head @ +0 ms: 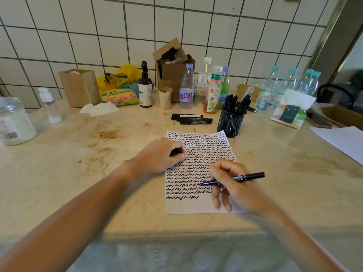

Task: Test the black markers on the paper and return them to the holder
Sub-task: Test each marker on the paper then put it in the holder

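Note:
A white paper point(196, 206) covered with rows of black squiggles lies on the counter in front of me. My right hand point(229, 181) grips an uncapped black marker point(249, 176), its tip on the paper near the lower rows. My left hand point(163, 156) rests on the paper's left edge with its fingers curled round a black marker cap point(175, 152). A black mesh holder point(231, 122) with several black markers stands just beyond the paper's top right corner. Three black markers point(191, 118) lie on the counter left of the holder.
Bottles point(186, 89), a brown pump bottle point(145, 87), paper cups point(165, 98) and cardboard boxes point(172, 61) line the tiled wall. A tissue pack point(290, 112) sits right of the holder. A white jar point(13, 122) stands far left. Another sheet point(343, 140) lies far right.

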